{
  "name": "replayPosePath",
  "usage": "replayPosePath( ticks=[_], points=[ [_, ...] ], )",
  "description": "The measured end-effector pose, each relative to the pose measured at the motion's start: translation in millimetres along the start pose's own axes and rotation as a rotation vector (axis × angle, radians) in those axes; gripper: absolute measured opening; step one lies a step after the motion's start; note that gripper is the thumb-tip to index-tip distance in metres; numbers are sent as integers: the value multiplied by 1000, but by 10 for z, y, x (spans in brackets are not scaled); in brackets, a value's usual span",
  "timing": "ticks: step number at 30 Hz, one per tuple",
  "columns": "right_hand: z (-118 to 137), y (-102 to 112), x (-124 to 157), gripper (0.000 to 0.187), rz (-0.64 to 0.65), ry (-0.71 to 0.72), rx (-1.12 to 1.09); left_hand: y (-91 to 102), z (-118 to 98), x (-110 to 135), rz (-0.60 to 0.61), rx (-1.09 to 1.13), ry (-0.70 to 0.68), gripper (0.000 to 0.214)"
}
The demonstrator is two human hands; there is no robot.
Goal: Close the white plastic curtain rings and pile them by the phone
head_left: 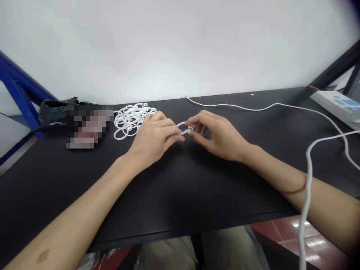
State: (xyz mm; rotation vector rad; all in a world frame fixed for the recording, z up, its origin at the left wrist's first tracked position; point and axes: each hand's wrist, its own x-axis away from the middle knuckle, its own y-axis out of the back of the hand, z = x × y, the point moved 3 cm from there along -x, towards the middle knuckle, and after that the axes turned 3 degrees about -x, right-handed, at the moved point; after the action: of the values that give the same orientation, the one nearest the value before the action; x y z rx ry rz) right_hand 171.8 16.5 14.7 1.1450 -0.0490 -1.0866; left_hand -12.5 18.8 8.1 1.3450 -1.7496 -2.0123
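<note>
Between my two hands, a little above the black table (174, 191), is a white ring (185, 131) with a small loop at its right side. The fingers and thumb of my left hand (156, 137) are closed on the left part of the ring. My right hand (215, 133) pinches the small-loop end with thumb and fingertips. Part of the ring is hidden behind the fingers. Just left of and behind my left hand lies a loose pile of similar white rings (131, 118), each with a small loop.
A black bag (52, 112) and a blurred-out object (89, 127) lie at the left. One white cable (239, 107) runs along the back; another cable (308, 180) hangs over my right forearm. A white device (337, 108) stands at the right. Blue frame bars (19, 90) rise at the left.
</note>
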Motion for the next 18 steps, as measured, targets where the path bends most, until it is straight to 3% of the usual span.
replayPosePath(
  ticks=[6,18],
  points=[
    [74,24,3,21,8,45,-122,25,-38,-12,-24,-30,12,21],
    [51,41,0,14,-135,15,-22,-5,-98,1,-12,24,-19,20]
  ],
)
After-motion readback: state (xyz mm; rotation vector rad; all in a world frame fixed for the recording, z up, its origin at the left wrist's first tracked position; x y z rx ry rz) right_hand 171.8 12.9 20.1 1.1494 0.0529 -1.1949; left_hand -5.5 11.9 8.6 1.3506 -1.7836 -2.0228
